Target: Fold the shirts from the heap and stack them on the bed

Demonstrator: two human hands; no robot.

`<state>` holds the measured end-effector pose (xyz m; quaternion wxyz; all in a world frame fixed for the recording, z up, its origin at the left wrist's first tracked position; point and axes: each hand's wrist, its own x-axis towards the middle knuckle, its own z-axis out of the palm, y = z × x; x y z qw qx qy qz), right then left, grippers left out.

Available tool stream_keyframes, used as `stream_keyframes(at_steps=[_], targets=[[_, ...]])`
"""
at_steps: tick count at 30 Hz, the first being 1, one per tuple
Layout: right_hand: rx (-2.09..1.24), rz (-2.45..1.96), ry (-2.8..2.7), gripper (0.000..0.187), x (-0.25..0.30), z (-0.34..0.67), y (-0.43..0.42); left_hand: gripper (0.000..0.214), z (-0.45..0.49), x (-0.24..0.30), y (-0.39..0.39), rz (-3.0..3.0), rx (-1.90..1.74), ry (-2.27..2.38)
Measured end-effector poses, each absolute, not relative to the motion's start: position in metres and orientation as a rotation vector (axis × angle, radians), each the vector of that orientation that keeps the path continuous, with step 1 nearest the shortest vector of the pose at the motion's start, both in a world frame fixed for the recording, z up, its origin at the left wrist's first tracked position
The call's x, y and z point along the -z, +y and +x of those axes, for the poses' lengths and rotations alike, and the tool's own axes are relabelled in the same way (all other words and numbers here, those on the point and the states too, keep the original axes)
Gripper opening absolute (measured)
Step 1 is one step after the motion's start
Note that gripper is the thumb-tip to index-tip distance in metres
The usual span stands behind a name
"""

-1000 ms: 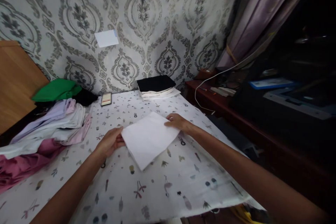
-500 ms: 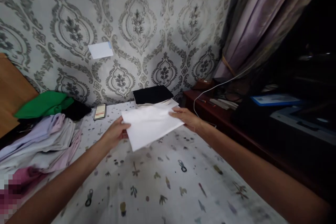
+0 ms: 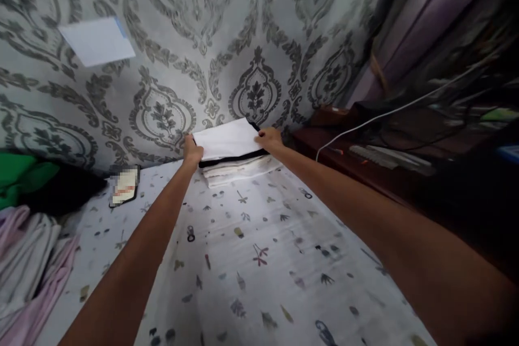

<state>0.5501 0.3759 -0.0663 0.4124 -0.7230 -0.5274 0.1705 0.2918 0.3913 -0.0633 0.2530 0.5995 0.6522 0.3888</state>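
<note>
A folded white cloth (image 3: 227, 139) lies on top of a stack of folded clothes (image 3: 231, 172) by the wall. Directly beneath it a black folded garment (image 3: 219, 161) shows as a dark rim, with cream and white layers under that. My left hand (image 3: 192, 151) grips the white cloth's left edge, fingers closed round it. At the opposite edge, my right hand (image 3: 270, 139) pinches the cloth between thumb and fingers. The fingertips at the far side of both edges are partly hidden.
The stack rests on a patterned bedsheet (image 3: 243, 248). To the left are a phone-like item (image 3: 125, 186), a green garment (image 3: 16, 175), a black one (image 3: 65, 186) and pale crumpled clothes (image 3: 32, 254). On the right, a white cable (image 3: 377, 119) crosses a dark red cabinet (image 3: 308, 140).
Both hands have carried the white cloth forward, away from me, onto the black garment topping the stack. The view has moved closer to the wall.
</note>
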Motion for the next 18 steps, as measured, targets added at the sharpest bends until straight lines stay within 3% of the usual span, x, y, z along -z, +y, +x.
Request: stream_keyframes(at_steps=[4,9,11,14,18], targets=[[-0.301,-1.919,-1.391,0.031,0.069,0.547,0.369,0.054,0.291,0.067,0.384,1.710,-1.000,1.902],[0.232,-1.687,-1.822,0.044,0.051,0.506,0.364,0.051,0.307,0.048,0.363,2.164,-1.024,1.855],[0.191,-1.614,-1.986,0.047,0.060,0.485,0.371,0.057,0.311,0.057,0.363,2.352,-0.882,1.822],[0.001,-1.656,-2.103,0.052,0.088,0.464,0.381,0.070,0.310,0.081,0.374,2.184,-0.555,1.801],[-0.123,-1.733,-2.062,0.054,0.112,0.457,0.387,0.076,0.302,0.098,0.376,2.032,-0.522,1.688]])
